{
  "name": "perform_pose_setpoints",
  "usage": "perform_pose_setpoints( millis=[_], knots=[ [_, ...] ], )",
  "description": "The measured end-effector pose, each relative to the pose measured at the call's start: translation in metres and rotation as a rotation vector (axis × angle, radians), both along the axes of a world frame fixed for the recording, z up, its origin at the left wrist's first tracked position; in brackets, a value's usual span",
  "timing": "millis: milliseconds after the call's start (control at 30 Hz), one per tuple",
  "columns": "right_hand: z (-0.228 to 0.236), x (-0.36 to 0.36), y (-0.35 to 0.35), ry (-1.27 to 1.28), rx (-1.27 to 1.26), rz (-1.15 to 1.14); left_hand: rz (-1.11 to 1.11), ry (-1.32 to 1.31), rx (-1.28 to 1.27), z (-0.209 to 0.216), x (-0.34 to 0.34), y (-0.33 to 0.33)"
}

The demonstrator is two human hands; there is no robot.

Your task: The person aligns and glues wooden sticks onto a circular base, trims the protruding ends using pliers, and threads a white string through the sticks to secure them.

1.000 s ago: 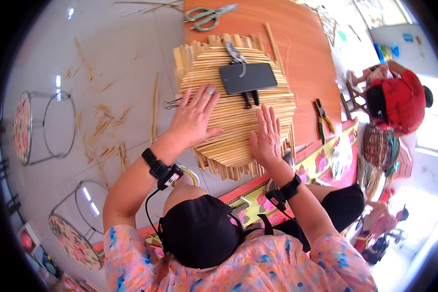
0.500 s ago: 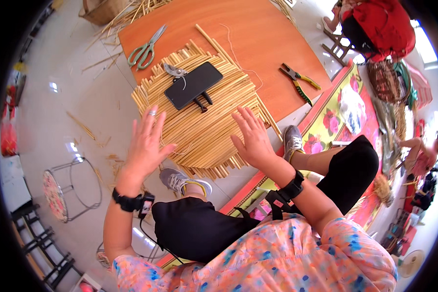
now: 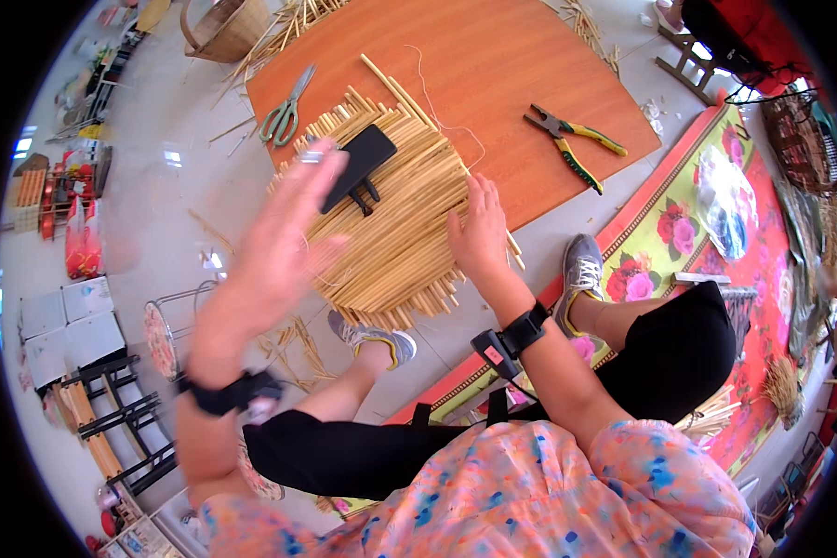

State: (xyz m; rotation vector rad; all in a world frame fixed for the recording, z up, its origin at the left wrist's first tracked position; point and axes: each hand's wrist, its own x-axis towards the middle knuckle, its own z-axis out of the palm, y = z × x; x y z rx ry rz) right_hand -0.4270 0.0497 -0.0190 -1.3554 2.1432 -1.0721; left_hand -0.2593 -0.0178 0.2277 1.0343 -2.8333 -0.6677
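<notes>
We note the L hand motion-blurred, fingers up, thumb apart, nothing visibly held; contact below it can't be confirmed. R hand is wide, no item in it, at the R edge of the stick mat; touch unclear. Vs. half a sec. ago, L fingers now overlap the L side of the smartphone in view, & the metal head of the pruning shears is hidden; only black handles show, jutting from under the phone.

Mat sits on the near part of the orange-brown table, overhanging toward us: pale yellow sticks, side by side, outline approx. rounded, ends uneven. Beyond its L edge, green-handled scissors; to R, yellow/black pliers, jaws slightly apart.

Containers: clear plastic bag on the floral floor covering, contents indistinct; farther off, handled wicker basket, interior not legible to us.
</notes>
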Motion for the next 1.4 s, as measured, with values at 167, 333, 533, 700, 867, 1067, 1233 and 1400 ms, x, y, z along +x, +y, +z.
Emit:
perform_pose_setpoints(
  millis=[167, 333, 533, 700, 867, 1067, 1233, 1400],
  knots=[
    [-0.006, -0.005, 0.007, -0.104, -0.107, -0.003, 0.04, -0.009, -0.283, -0.191, -0.055, -0.017],
    [-0.013, -0.028, 0.004, -0.166, -0.192, -0.067, 0.163, -0.167, -0.265, -0.24, -0.086, -0.021],
    [-0.016, -0.028, 0.001, -0.217, -0.2, -0.065, 0.177, -0.232, -0.239, -0.253, -0.085, -0.018],
    [-0.014, -0.025, 0.0, -0.181, -0.188, 0.026, 0.177, -0.226, -0.256, -0.26, -0.084, -0.021],
    [-0.012, -0.023, 0.001, -0.128, -0.028, 0.072, 0.178, -0.242, -0.226, -0.258, -0.082, -0.02],
    [-0.018, -0.024, 0.002, -0.115, 0.015, 0.096, 0.159, -0.257, -0.225, -0.256, -0.082, -0.021],
    [-0.016, -0.024, 0.001, -0.124, 0.05, 0.096, 0.15, -0.278, -0.234, -0.258, -0.082, -0.021],
    [-0.006, -0.02, -0.003, -0.109, 0.051, 0.136, 0.156, -0.316, -0.229, -0.261, -0.081, -0.021]
  ],
)
